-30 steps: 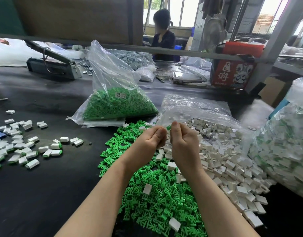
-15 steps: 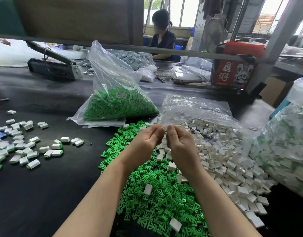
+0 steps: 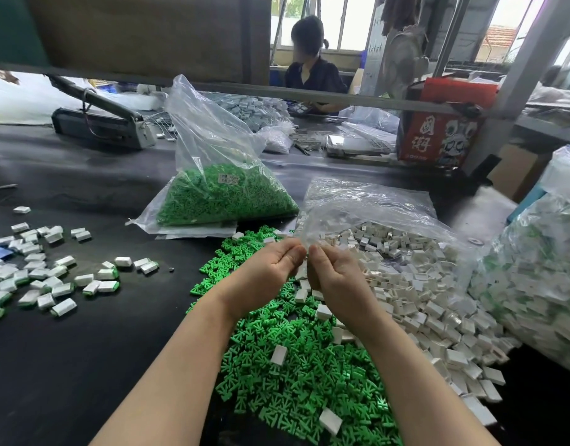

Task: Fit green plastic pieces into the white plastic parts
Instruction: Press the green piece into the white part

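Note:
A heap of loose green plastic pieces (image 3: 293,365) lies in front of me on the black table (image 3: 68,365). A heap of white plastic parts (image 3: 415,284) spreads to its right, with a few white parts scattered on the green. My left hand (image 3: 267,272) and my right hand (image 3: 338,278) are raised over the heaps, fingers curled, fingertips meeting. Between them a small white part (image 3: 301,272) shows, and both hands pinch it. Any green piece in the fingers is hidden.
A clear bag of green pieces (image 3: 225,194) stands behind the heaps. Several white-and-green fitted parts (image 3: 45,278) lie scattered at the left. A big bag of parts (image 3: 541,278) fills the right edge. A sealing machine (image 3: 103,123), a red box (image 3: 438,136) and a seated person (image 3: 312,72) are at the back.
Both hands stayed over the heaps. The tight fists have loosened a little and the fingertips now point at each other, closer together.

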The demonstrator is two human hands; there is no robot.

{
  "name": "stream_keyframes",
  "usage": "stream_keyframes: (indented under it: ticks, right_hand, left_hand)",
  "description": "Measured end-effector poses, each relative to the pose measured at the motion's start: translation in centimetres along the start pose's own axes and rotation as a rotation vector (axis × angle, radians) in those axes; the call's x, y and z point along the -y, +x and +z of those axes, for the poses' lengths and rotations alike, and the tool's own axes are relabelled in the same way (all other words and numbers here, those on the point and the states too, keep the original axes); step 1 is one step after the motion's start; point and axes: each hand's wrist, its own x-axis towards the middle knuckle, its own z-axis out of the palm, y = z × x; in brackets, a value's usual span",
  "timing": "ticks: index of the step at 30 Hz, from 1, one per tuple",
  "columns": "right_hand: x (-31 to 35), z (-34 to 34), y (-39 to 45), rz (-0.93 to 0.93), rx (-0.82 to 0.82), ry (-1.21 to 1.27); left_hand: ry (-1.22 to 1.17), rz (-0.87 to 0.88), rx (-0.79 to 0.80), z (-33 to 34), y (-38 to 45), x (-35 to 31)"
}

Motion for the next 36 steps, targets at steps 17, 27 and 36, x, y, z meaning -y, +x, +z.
stream_keyframes:
  ticks: [17,27,36]
  right_hand:
    - [-0.2,-0.2,-0.3,0.075,0.089,0.083]
    - [0.5,-0.2,0.2,0.071,0.095,0.324]
    - [-0.3,-0.8,0.5,0.352,0.151,0.428]
  left_hand:
    - [-0.017,-0.027,0.064,-0.3,-0.1,0.5]
    - [-0.226,-0.002,0.072,0.0,-0.2,-0.1]
    - [-0.094,0.119,-0.124,-0.9,0.1,0.5]
